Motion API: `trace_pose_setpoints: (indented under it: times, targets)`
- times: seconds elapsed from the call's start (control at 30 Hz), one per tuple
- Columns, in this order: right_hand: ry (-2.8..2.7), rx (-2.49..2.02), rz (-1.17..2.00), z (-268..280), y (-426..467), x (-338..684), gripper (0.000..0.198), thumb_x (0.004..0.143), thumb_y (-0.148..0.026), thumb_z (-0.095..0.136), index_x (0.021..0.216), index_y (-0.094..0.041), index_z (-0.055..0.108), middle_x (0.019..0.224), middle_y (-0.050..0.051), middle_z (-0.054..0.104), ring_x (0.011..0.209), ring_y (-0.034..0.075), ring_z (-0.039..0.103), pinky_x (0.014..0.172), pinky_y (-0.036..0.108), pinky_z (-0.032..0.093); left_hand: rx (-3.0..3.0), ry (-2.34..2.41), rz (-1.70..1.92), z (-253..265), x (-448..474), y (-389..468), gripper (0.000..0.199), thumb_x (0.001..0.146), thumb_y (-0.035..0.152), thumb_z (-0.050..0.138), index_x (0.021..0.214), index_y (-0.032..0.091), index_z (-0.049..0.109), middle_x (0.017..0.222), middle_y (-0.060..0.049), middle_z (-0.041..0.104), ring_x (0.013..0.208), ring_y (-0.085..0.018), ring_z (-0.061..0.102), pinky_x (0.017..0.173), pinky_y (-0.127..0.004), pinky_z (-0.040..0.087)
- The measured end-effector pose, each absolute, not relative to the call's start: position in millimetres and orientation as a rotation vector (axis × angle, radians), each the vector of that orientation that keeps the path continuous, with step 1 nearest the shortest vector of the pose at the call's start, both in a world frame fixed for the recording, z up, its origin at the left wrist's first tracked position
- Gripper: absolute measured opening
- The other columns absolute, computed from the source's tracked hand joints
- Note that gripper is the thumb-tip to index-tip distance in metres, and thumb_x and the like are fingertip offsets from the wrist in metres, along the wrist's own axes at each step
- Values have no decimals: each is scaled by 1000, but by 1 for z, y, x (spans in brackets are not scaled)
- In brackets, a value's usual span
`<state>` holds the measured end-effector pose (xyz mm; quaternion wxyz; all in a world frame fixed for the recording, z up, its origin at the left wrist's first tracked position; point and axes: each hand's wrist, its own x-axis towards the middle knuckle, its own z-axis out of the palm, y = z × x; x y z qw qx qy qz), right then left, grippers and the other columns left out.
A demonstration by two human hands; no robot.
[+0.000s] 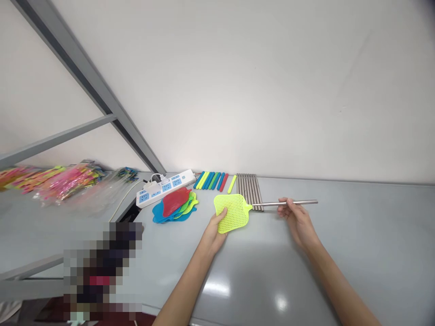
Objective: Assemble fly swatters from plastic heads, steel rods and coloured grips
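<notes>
My left hand (pixel 215 228) grips a yellow-green fly swatter head (pixel 234 213) by its left edge, thumb on top and fingers beneath. A thin metal rod (pixel 306 202) meets the neck of that head at its right side. My right hand (pixel 295 219) pinches the rod around its middle, and the free end sticks out to the right. Whether the rod sits inside the neck is too small to tell. Behind the head lies a row of similar metal rods (pixel 248 188). Left of them is a yellow grip sleeve (pixel 232 184).
Several coloured grip sleeves (pixel 210 180) lie in a row by the wall. A white power strip (pixel 185 178) stands behind a pile of swatter heads (pixel 175 203). Bagged colourful items (pixel 74 181) lie beyond the grey metal frame (pixel 125 131). A blurred-out patch covers the lower left.
</notes>
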<state>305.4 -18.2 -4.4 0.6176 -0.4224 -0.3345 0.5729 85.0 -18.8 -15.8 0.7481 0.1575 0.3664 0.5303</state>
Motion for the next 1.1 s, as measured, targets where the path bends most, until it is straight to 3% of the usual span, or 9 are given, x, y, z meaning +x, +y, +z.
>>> trace_pose_setpoints:
  times: [0.73,0.93,1.1]
  targets:
    - [-745,-984,1212,-13,-16,311,20,76,-33,52,71,-17,62,53,-1,49,55,12,47,55,25,37,461,792,998,-15,91,-25,33,74,22,56,105,10,54,106,-13,59,95,-21,56,89,-33,41]
    - [-746,-975,1134,-11,-16,313,21,76,-34,52,68,-17,60,53,-1,46,53,11,45,50,24,34,538,800,783,-10,94,-33,43,71,19,59,112,11,49,107,-14,58,95,-23,56,85,-35,42]
    - [-741,-1009,1193,-11,-18,310,22,75,-38,54,70,-17,58,53,-2,46,44,8,38,42,23,29,527,829,838,-10,101,-37,48,70,20,60,115,15,45,108,-12,58,94,-23,56,84,-35,43]
